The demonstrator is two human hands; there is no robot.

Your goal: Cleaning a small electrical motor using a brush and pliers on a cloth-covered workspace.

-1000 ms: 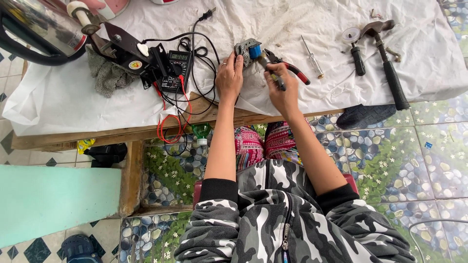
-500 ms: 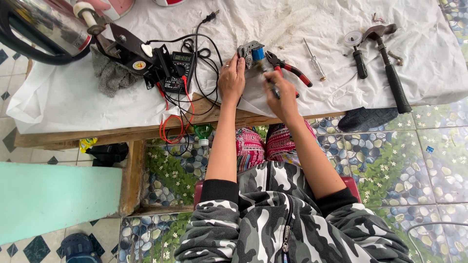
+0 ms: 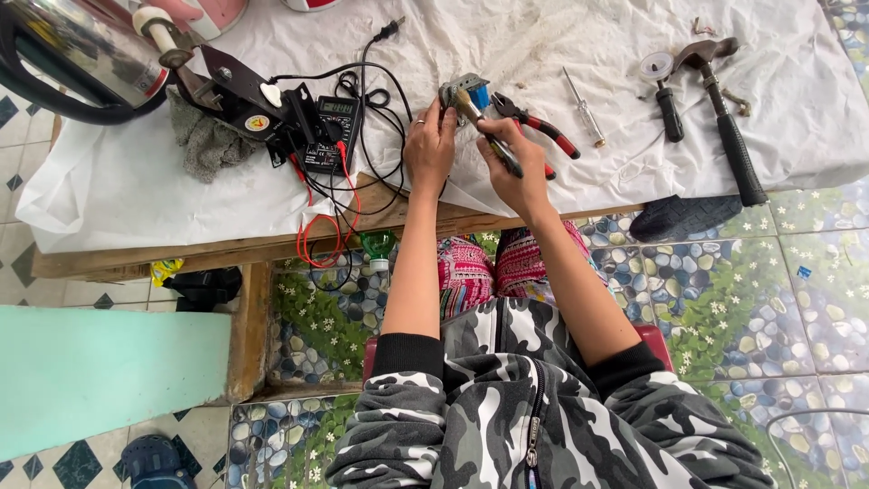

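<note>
While gripping a small blue-and-metal part [image 3: 463, 93], left hand [image 3: 429, 149] closed on it — right hand [image 3: 512, 161] clamped around a screwdriver [image 3: 484, 129], tip at part; red-handled pliers [image 3: 536, 125] just beside.

A white cloth [image 3: 579, 181], red-handled pliers [image 3: 534, 122], a black multimeter [image 3: 333, 127] with red leads [image 3: 317, 226] and grey camouflage sleeves [image 3: 398, 435] are seen.

1. A small grey metal part with a blue piece [image 3: 463, 91] sits at the front of the white-covered table, steadied between fingertips and raised slightly off the cloth.
2. A dark-handled screwdriver [image 3: 493, 138] slants upward-left, its tip meeting the part.
</note>
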